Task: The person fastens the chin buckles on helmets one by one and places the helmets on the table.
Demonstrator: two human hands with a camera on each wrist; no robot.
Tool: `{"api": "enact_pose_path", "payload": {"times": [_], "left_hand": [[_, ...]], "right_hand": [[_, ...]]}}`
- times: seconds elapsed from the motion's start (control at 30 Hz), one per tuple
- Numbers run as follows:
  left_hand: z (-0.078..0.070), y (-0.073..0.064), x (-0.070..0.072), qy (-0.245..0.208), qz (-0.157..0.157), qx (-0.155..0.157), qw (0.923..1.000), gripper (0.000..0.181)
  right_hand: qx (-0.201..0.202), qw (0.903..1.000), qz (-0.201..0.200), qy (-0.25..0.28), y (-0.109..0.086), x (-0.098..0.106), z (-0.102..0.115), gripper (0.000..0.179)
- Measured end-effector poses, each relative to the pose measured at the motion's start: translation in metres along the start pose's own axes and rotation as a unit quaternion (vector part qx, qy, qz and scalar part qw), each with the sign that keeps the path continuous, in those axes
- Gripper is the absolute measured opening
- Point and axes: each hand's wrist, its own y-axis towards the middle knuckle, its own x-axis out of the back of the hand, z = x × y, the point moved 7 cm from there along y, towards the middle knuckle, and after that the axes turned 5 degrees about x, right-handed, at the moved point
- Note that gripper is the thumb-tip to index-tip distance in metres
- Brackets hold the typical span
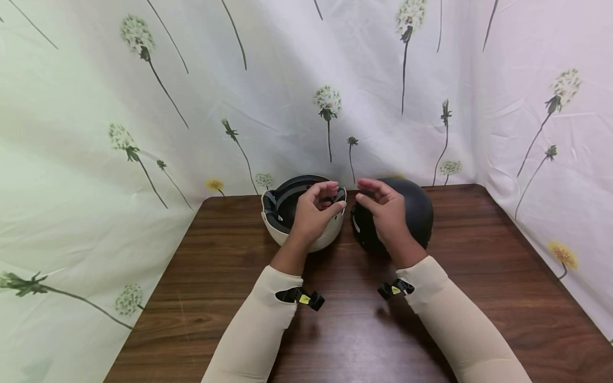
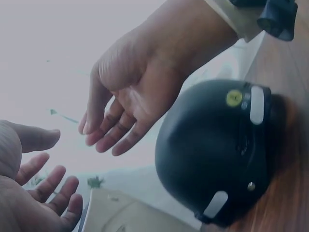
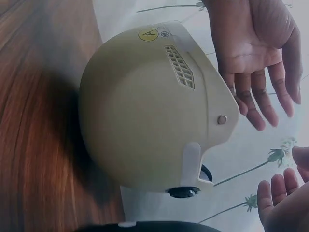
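Left hand (image 1: pixel 313 213) and right hand (image 1: pixel 389 213), empty, fingers (image 1: pixel 328 186) loosely curved, should steady the upturned cream helmet (image 3: pixel 140 111) from opposite sides.

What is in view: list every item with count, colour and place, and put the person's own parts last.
Table: 1, dark brown, lower part of the head view
Flower-printed cloth: number of pieces unclear, whitish, behind and beside the table
Upturned helmet: 1, cream with dark lining, on the table, left
Upright helmet: 1, black, on the table, right
Round stickers: 2 seen, yellow, one on each helmet
Wrist devices: 2, black with yellow marks, one at each wrist
Sleeves: 2, pale beige, on the forearms
Left hand: 1, bare, over the upturned helmet in the head view
Right hand: 1, bare, over the upright helmet there
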Motion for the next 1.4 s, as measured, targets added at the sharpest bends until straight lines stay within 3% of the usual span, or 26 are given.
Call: {"api": "enact_pose_path", "payload": {"times": [0.2,0.53,0.93,1.13,1.4], "left_hand": [[-0.004,-0.012,-0.016,-0.036,0.01,-0.025,0.999,0.043],[0.001,-0.035,-0.038,-0.032,0.019,-0.018,0.9992,0.042],[0.025,-0.047,-0.071,-0.043,0.081,-0.004,0.9958,0.047],[0.037,-0.05,-0.084,0.001,0.083,-0.002,0.9966,0.052],[0.053,-0.052,-0.095,0.03,0.067,0.011,0.9972,0.076]], "right_hand": [[0.022,0.9996,0.008,-0.016,-0.009,0.014,0.01,0.038],[0.041,0.9986,0.009,-0.033,-0.023,0.041,0.016,0.036],[0.071,0.9974,-0.008,-0.01,-0.037,0.073,0.019,0.036],[0.085,0.9951,-0.051,0.0,-0.044,0.093,0.021,0.033],[0.083,0.9882,-0.118,-0.051,-0.048,0.12,0.02,0.032]]}}
